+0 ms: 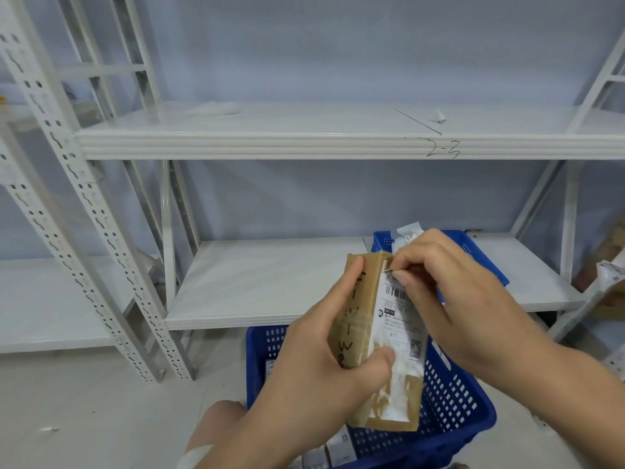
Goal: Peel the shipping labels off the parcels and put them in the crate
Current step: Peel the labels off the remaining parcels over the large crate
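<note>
Right hand (451,286) at parcel (359,321) label's (396,321) seemingly loose top edge

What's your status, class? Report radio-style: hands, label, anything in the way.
Left hand grips cardboard parcel upright. Right hand pinches shipping label at its top corner. Blue crate directly below parcel, nothing between.
</note>
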